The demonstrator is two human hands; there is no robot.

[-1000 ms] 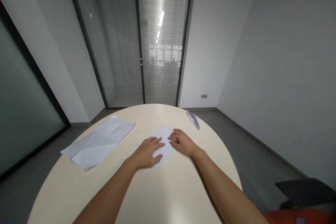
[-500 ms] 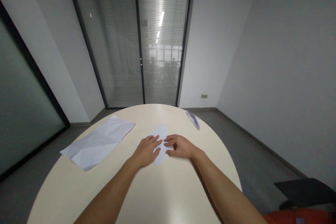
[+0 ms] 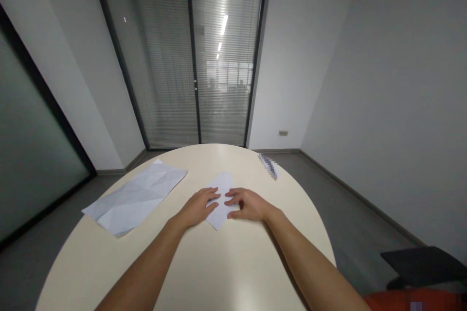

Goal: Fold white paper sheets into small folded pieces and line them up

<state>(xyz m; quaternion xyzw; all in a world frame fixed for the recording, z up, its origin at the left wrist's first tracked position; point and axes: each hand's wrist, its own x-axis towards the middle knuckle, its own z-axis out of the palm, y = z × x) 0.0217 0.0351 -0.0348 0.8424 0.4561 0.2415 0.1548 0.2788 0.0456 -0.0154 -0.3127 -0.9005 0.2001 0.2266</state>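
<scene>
A small folded sheet of white paper [image 3: 220, 211] lies flat on the round cream table [image 3: 219, 272], between my two hands. On its left side rests my left hand [image 3: 200, 205], fingers apart and pointing across the paper. My right hand [image 3: 248, 204] touches the right side with fingers bent and spread, thumb nearer to me. Neither hand grips the paper; both cover parts of its edges.
Creased white sheets [image 3: 136, 197] lie at the table's left, reaching its edge. A blurred-out narrow item [image 3: 268, 166] sits near the far right rim. A black chair part [image 3: 423, 265] stands at the lower right, beyond the table.
My left hand has slid left and a little back, uncovering more of the paper. My right hand has shifted slightly left over the paper's right side.
</scene>
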